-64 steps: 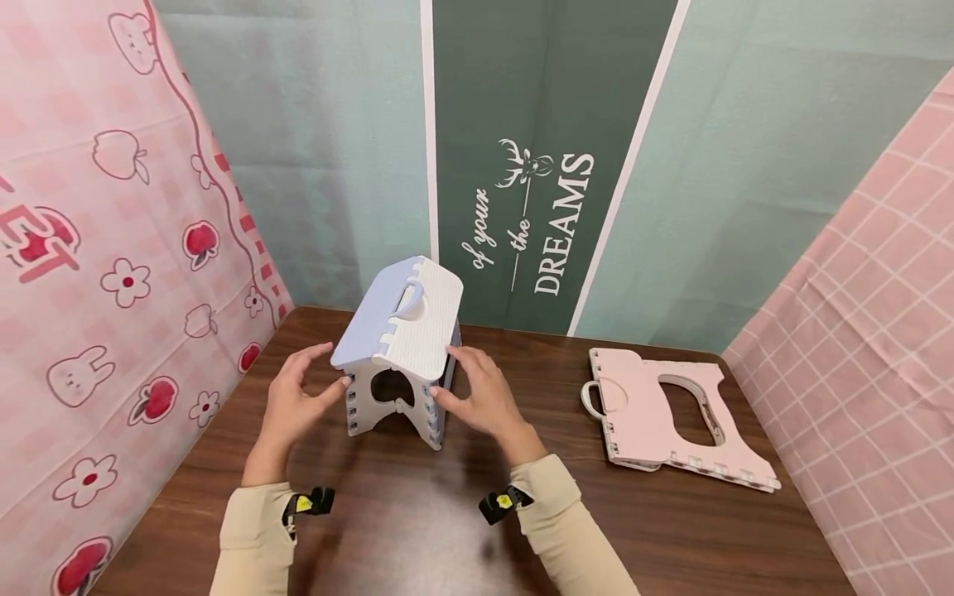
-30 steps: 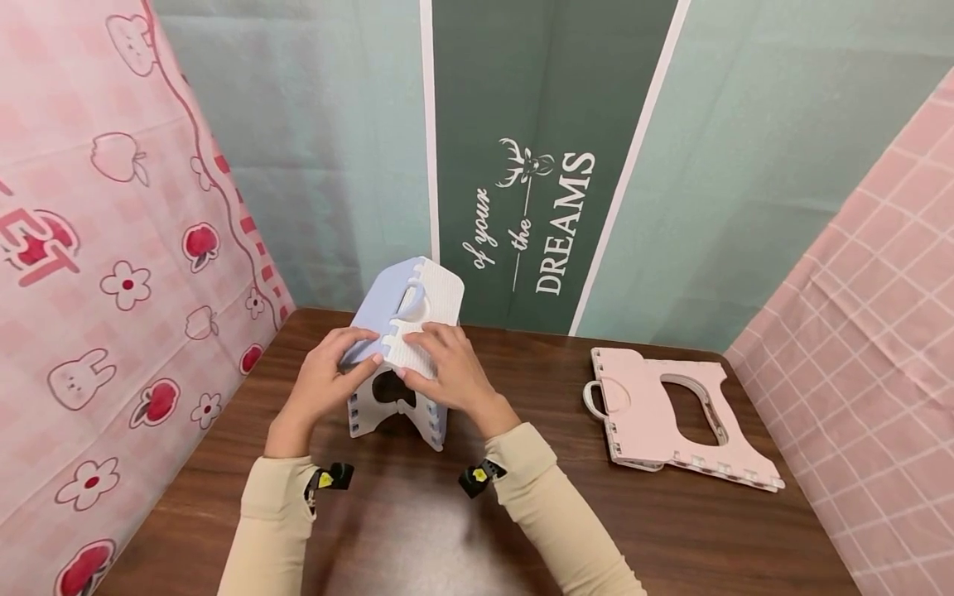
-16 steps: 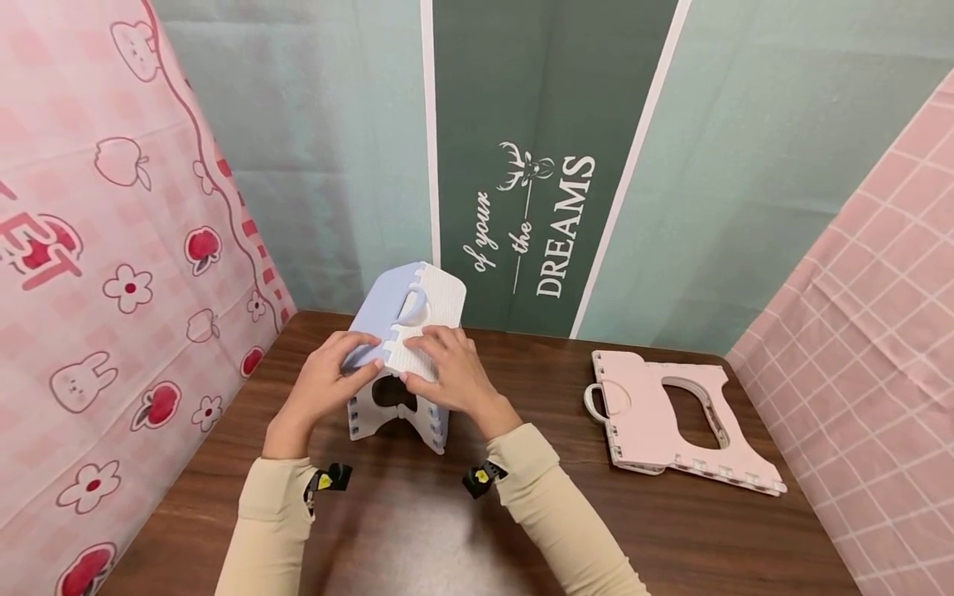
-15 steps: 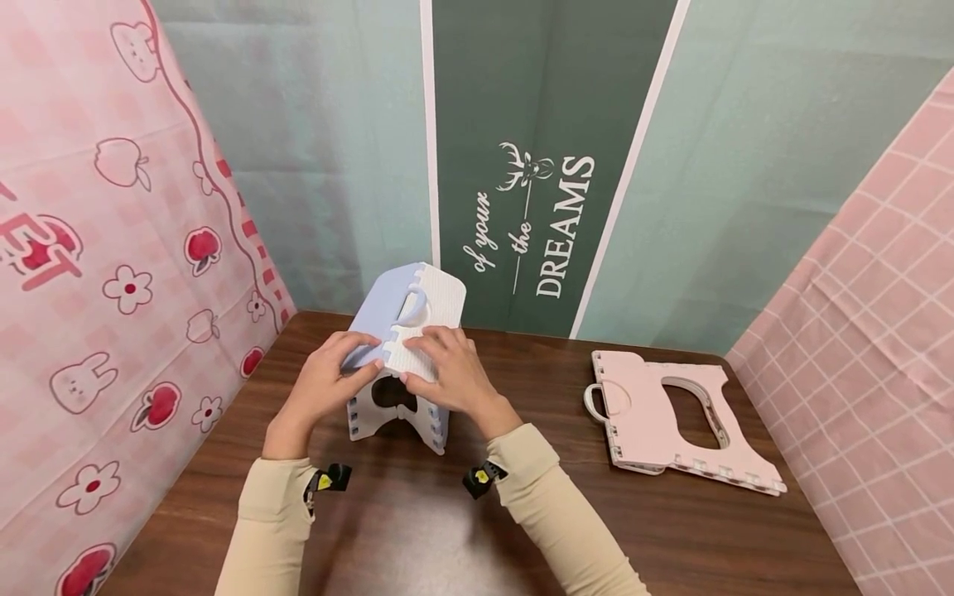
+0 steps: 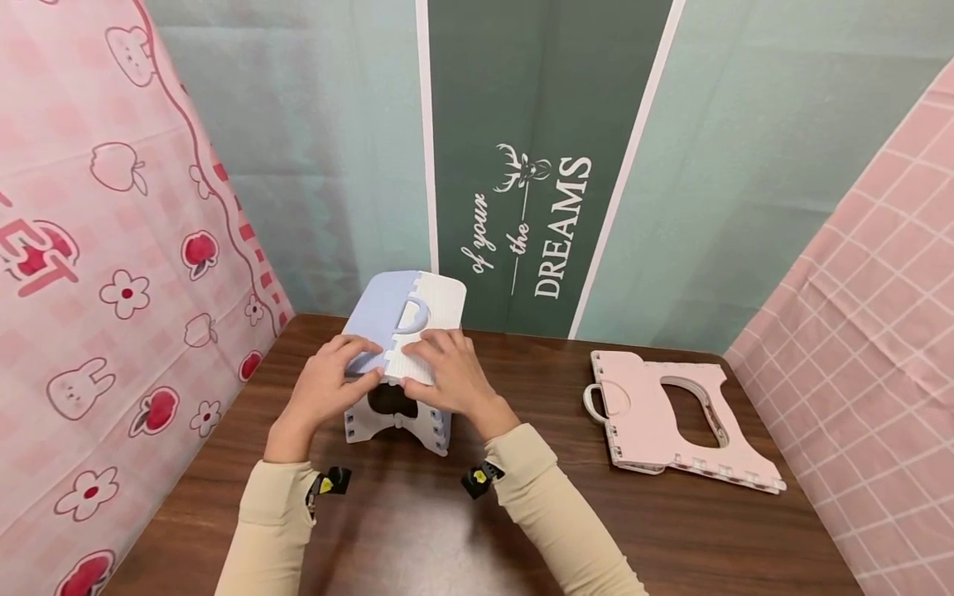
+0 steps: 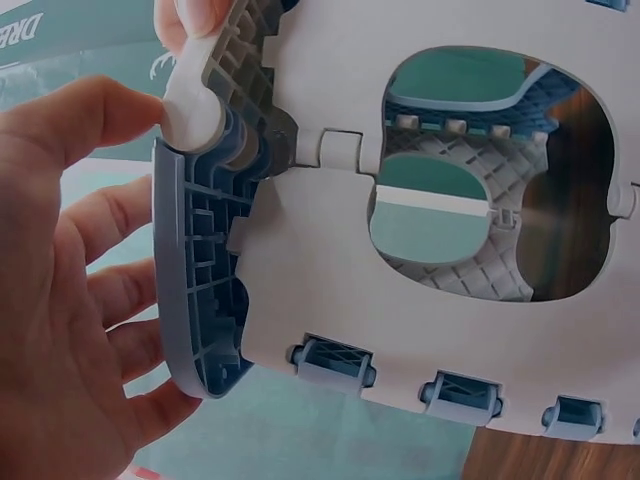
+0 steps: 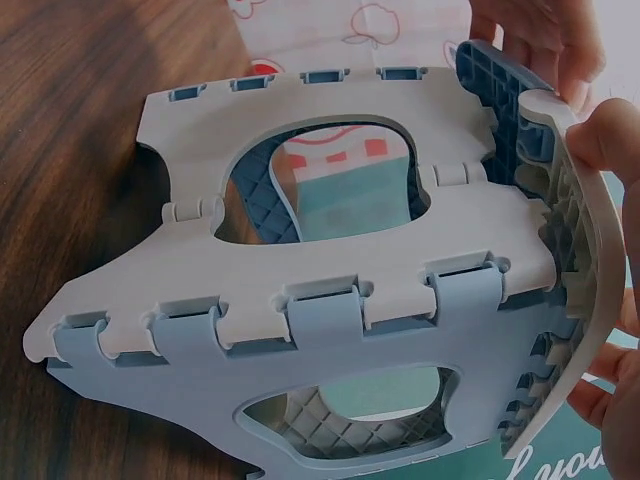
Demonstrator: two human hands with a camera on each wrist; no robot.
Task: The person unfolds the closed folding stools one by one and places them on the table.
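Observation:
A blue-and-white folding step stool (image 5: 438, 298) stands upright on the brown table, its seat halves almost level along the middle hinge. My left hand (image 5: 320, 385) presses on the blue half near the front edge, and my right hand (image 5: 455, 377) presses on the white half. Both thumbs are close to the hinge at the front. In the left wrist view, the fingers of my left hand (image 6: 50, 260) spread over the seat's upper side. The right wrist view shows the stool's legs (image 7: 320, 190) unfolded, with oval openings. My right hand (image 7: 615, 150) is partly cut off there.
On the right of the table (image 5: 537, 497) lies a folded pink step stool (image 5: 641, 406) with a white handle loop. A green printed cloth (image 5: 514, 99) hangs behind, with pink patterned cloths at both sides.
Both hands have moved from the stool's sides inward onto its seat. The seat, peaked like a roof before, has sunk at the hinge and is now nearly flat.

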